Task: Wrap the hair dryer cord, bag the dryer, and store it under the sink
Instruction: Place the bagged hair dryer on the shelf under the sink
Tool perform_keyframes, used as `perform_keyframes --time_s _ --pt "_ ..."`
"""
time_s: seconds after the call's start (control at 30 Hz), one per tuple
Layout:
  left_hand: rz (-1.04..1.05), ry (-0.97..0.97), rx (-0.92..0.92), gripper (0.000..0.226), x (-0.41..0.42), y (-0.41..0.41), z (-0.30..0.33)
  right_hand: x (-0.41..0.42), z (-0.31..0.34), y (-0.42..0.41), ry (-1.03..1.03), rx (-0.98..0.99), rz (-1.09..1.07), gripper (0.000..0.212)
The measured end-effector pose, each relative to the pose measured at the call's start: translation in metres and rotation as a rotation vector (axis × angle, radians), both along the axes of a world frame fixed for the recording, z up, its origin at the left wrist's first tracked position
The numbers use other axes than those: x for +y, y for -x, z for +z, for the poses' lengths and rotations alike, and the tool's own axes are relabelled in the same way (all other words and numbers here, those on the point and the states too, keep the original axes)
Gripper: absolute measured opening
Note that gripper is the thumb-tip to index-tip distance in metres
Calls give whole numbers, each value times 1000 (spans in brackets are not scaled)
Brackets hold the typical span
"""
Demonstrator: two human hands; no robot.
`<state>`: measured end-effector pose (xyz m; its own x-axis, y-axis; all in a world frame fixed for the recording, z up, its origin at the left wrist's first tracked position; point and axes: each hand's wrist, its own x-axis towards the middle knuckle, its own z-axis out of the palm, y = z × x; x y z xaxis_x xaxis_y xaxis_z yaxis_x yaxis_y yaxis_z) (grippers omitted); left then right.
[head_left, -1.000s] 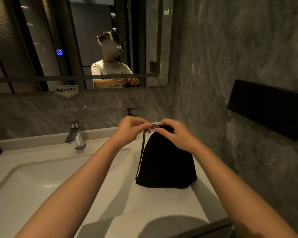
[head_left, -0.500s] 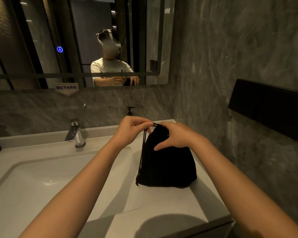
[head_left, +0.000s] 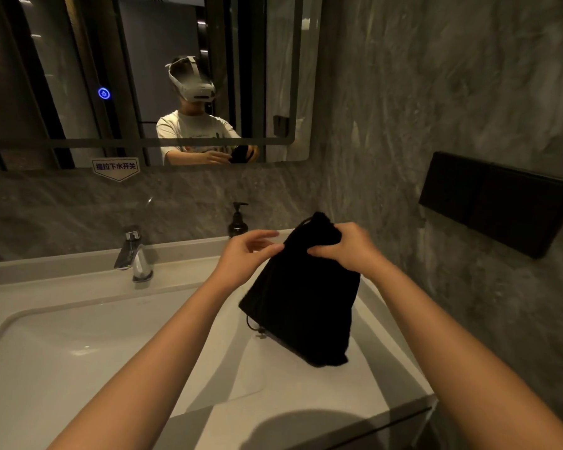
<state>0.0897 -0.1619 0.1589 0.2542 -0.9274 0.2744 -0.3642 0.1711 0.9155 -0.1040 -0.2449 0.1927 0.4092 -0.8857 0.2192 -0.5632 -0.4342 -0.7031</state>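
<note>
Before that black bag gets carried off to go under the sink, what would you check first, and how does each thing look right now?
1. Bag closed: the black bag looks cinched at its neck. Ok.
2. Firm hold: the right hand grips the neck. Ok.
3. Second hand helping: the left hand is open beside the bag, not gripping. Not ok.
4. Drawstring tucked: a cord end dangles low. Not ok.
5. Dryer and wrapped cord inside: hidden by fabric. Cannot tell.
6. Clear of the soap bottle: apart. Ok.
</note>
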Motion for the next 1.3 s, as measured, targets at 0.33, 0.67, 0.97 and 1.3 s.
perform_keyframes --time_s 0.33,0.67,0.97,1.3 --pt "418 -484 730 142 32 9 -79 20 -16 1 -229 -669 -275 19" --pt "-133 -227 1556 72 31 52 -60 82 -59 -17 -263 -884 -404 21" --pt "-101 -307 1373 46 33 50 -59 146 -65 29 -495 -713 -8 35" --pt "120 -221 1148 72 55 61 -77 149 -67 32 -693 -410 201 41"
